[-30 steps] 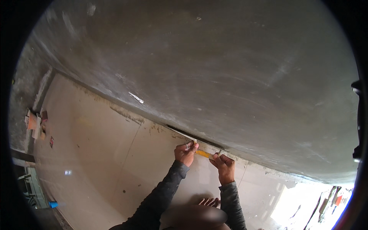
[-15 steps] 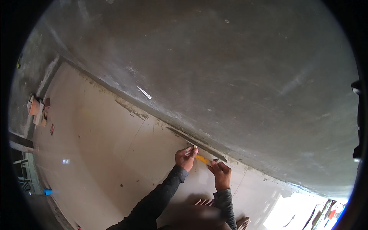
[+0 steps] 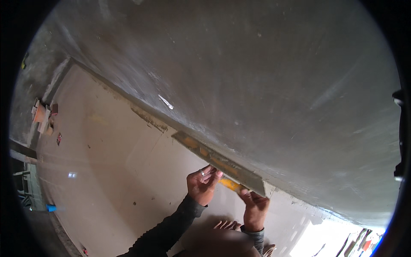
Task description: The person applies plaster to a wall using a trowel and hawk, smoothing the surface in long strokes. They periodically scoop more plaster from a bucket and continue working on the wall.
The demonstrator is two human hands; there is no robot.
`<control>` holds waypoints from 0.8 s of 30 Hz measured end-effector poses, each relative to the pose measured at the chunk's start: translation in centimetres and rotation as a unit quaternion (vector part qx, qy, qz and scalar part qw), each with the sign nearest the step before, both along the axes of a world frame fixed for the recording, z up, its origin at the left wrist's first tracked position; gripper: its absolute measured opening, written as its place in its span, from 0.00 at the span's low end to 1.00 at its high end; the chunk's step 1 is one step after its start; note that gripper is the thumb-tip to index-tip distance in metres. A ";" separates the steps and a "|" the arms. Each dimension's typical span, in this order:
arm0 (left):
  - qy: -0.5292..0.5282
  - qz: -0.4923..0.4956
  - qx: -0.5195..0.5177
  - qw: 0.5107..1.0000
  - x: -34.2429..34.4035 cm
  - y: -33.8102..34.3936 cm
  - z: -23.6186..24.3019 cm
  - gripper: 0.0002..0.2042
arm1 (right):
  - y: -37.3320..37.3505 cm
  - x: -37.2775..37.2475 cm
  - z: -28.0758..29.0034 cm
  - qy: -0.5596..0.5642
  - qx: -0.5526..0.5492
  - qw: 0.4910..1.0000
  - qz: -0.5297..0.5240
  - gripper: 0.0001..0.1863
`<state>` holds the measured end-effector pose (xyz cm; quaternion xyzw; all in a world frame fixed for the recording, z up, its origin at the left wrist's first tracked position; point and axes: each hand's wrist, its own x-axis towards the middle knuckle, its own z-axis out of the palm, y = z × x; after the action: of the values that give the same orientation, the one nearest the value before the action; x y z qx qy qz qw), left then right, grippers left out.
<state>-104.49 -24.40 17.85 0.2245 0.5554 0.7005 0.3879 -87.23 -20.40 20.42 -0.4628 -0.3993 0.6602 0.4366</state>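
Both my hands hold a long, narrow plastering float (image 3: 219, 162) with a yellow handle. Its broad face, smeared with grey and orange-brown, is tilted into view along the foot of the grey wall (image 3: 274, 85). My left hand (image 3: 200, 187), with a ring on one finger, is closed at the left end of the handle. Closed near the right end is my right hand (image 3: 256, 213), its fingers by the blade's lower edge. Between them a stretch of yellow handle shows. Whether the blade touches the wall cannot be made out.
Pale tiled floor (image 3: 124, 171) spreads to the left, with rough mortar (image 3: 150, 120) along the wall's foot. An orange container (image 3: 40, 114) stands among blocks at the far left. A blue cup (image 3: 51, 207) lies lower left. My bare foot (image 3: 227, 225) shows below my hands.
The float has turned from nearly edge-on to showing its broad face. Both hands have moved slightly nearer to me and further apart, still gripping it.
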 end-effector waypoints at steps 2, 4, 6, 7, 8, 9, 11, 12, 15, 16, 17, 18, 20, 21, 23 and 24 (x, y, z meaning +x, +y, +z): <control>-0.029 -0.005 -0.067 0.997 -0.1 0.0 -1.5 0.15 | 0.1 -0.1 -1.1 -0.119 -0.032 0.990 0.073 0.12; 0.014 0.007 -0.036 0.999 -0.2 0.5 -4.0 0.14 | 0.3 -0.1 -2.5 -0.079 -0.053 0.993 0.065 0.15; -0.021 0.017 -0.052 0.998 0.1 0.6 -6.2 0.14 | 0.6 0.0 -3.6 -0.061 -0.067 0.994 0.053 0.16; -0.011 0.017 -0.049 0.999 0.0 0.9 -7.2 0.14 | 0.8 -0.1 -4.0 -0.057 -0.072 0.995 0.046 0.15; -0.011 0.013 -0.059 0.998 -0.1 1.1 -7.9 0.14 | 1.0 -0.1 -4.2 -0.050 -0.075 0.995 0.040 0.15; -0.010 0.010 -0.069 0.998 -0.2 1.3 -8.5 0.14 | 1.2 -0.3 -4.5 -0.035 -0.076 0.996 0.038 0.14; -0.002 0.019 -0.049 0.999 -0.7 1.8 -9.4 0.15 | 1.5 -0.7 -5.0 -0.050 -0.066 0.995 0.048 0.15; 0.006 0.024 -0.050 0.998 -1.1 1.9 -9.7 0.14 | 1.7 -1.1 -5.3 -0.054 -0.066 0.995 0.054 0.15; -0.026 0.039 -0.085 0.995 -2.1 1.1 -10.6 0.13 | 1.3 -2.1 -7.0 -0.061 -0.081 0.992 0.076 0.15; -0.030 0.037 -0.107 0.993 -2.4 0.9 -11.0 0.13 | 1.2 -2.4 -8.0 -0.053 -0.091 0.992 0.075 0.15; -0.048 0.036 -0.120 0.991 -2.7 0.8 -11.6 0.12 | 1.3 -2.6 -9.0 -0.043 -0.093 0.992 0.078 0.15; -0.049 0.028 -0.138 0.989 -3.1 0.6 -12.2 0.10 | 1.2 -2.9 -10.1 -0.024 -0.095 0.992 0.073 0.14; -0.033 0.038 -0.134 0.990 -4.0 1.0 -13.3 0.10 | 1.4 -3.7 -12.0 -0.036 -0.100 0.990 0.088 0.14; -0.048 0.043 -0.132 0.989 -4.6 1.5 -13.7 0.09 | 1.6 -4.3 -12.8 -0.034 -0.104 0.990 0.089 0.14; -0.018 0.044 -0.123 0.991 -5.8 2.8 -13.9 0.09 | 2.3 -5.7 -13.4 -0.036 -0.084 0.992 0.085 0.13; -0.029 0.050 -0.132 0.990 -6.3 3.5 -13.6 0.09 | 2.8 -6.4 -13.3 -0.035 -0.084 0.993 0.080 0.13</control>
<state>-110.83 -20.94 4.21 0.1227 0.6421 0.6459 0.3943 -93.67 -17.55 7.13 -0.4872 -0.3929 0.7077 0.3277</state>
